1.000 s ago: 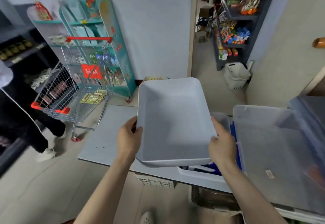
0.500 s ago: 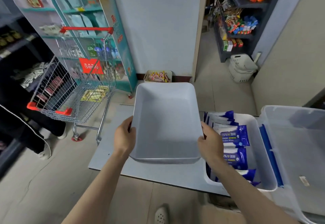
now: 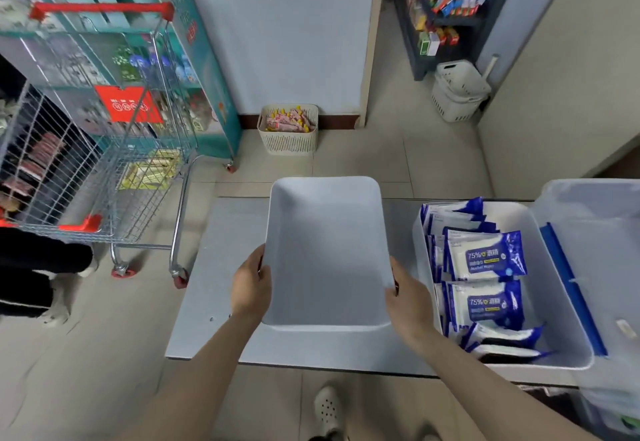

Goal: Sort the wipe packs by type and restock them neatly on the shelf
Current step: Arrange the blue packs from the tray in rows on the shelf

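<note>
The left grip (image 3: pixel 251 284) is curled round the left wall of the empty tray (image 3: pixel 325 250), thumb over the rim. The right grip (image 3: pixel 410 302) holds the right wall the same way. The tray sits at the middle of the table (image 3: pixel 214 267), its near rim close to the table's near edge; I cannot tell whether it rests there or hangs just above. The packs (image 3: pixel 485 255) lie in a white bin (image 3: pixel 557 302) at the table's right end, just beside the tray: some stand on edge along the bin's left wall, others lie flat or tumbled at its near end.

Risks, as I judge them:
- Set down this near the edge, the tray could tip off once packs load its near side.
- The right grip is close to the bin, so a sideways shove could knock it.
- The packs look alike, so types may get mixed if labels go unread.
- Slick wrappers may slide when stacked.

A clear box (image 3: pixel 606 267) crowds the right end past the bin. A cart (image 3: pixel 104 163) stands off the table's left edge in front of a teal shelf (image 3: pixel 207 59). If that is the shelf to restock, the cart blocks the way. A person (image 3: pixel 34 267) stands beside the cart, and a basket (image 3: pixel 289 135) sits on the floor beyond the far edge.
</note>
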